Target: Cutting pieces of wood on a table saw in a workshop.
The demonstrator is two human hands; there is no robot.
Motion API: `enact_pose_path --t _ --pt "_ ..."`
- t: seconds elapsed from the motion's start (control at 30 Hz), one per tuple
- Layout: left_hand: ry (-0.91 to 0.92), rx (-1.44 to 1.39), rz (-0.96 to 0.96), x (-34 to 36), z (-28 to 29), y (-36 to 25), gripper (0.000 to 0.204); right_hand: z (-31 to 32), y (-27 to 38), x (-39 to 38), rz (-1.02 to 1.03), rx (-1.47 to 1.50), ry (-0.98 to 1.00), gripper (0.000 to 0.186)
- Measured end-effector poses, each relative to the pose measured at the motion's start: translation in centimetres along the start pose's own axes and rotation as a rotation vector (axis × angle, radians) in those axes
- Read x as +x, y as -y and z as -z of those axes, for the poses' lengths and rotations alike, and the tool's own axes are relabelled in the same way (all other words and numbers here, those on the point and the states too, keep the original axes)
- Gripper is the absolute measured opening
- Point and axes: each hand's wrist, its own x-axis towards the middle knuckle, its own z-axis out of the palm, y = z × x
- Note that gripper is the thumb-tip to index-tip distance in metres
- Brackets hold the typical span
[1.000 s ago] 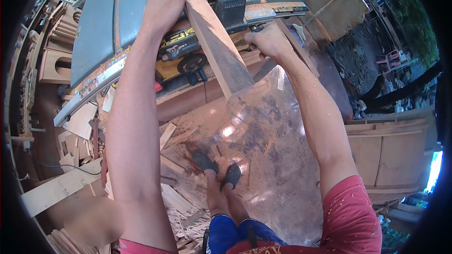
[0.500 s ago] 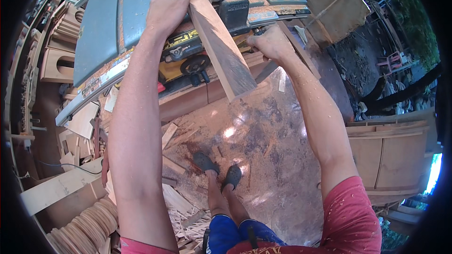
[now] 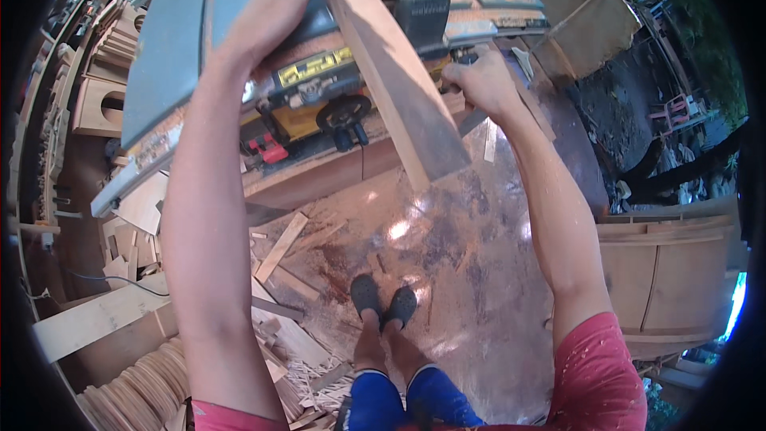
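Observation:
A long wooden board (image 3: 399,80) lies on the table saw (image 3: 247,8), its near end jutting out past the front edge over the floor. My left hand (image 3: 275,16) is at the board's left edge, fingertips hooked over its top face. Close on the board's right is the black end of the saw's fence (image 3: 423,17). My right hand (image 3: 483,84) is closed at the front rail, right of the board. What its fingers hold is hidden. Under the rail are a black handwheel (image 3: 343,114) and a red switch (image 3: 267,148).
Offcuts (image 3: 283,247) and shavings lie on the dusty floor near my feet (image 3: 383,303). Stacked curved wooden pieces (image 3: 132,383) stand at lower left, below a pale plank (image 3: 104,315). A curved wooden cabinet (image 3: 670,275) is at right.
In view, the board and the saw's front have shifted slightly right and down. My left hand stays at the board's edge and my right hand at the rail. My feet appear closer together.

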Motion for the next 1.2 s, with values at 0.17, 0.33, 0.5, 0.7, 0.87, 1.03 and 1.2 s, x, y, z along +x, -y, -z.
enact_pose_path --t 0.17,0.33,0.5,0.7,0.87,1.03,1.2 --pt "-0.015 0.077 -0.023 0.2 0.3 0.8 0.082 -0.3 -1.2 0.5 0.056 -0.054 -0.065 0.03" --pt "-0.032 0.033 0.045 -0.4 -0.3 0.5 0.081 -0.6 -2.6 0.3 0.166 -0.044 -0.143 0.037" --pt "-0.122 0.115 -0.065 -0.3 0.0 1.4 0.08 -0.8 -3.0 0.6 0.226 -0.032 -0.135 0.042" --pt "-0.008 -0.108 -0.063 -1.1 -0.2 1.2 0.075 -0.5 -3.5 0.8 0.257 -0.04 -0.141 0.044" --pt "0.072 -0.102 -0.085 -0.9 0.5 1.5 0.074 -0.5 -3.1 0.6 0.258 -0.055 -0.154 0.044" --pt "0.107 -0.112 -0.156 0.1 1.1 2.4 0.077 -0.3 -3.9 1.0 0.234 -0.072 -0.157 0.045" --pt "0.181 -0.037 -0.094 1.9 4.1 3.4 0.079 -0.4 -4.0 1.3 0.268 -0.083 -0.161 0.048"
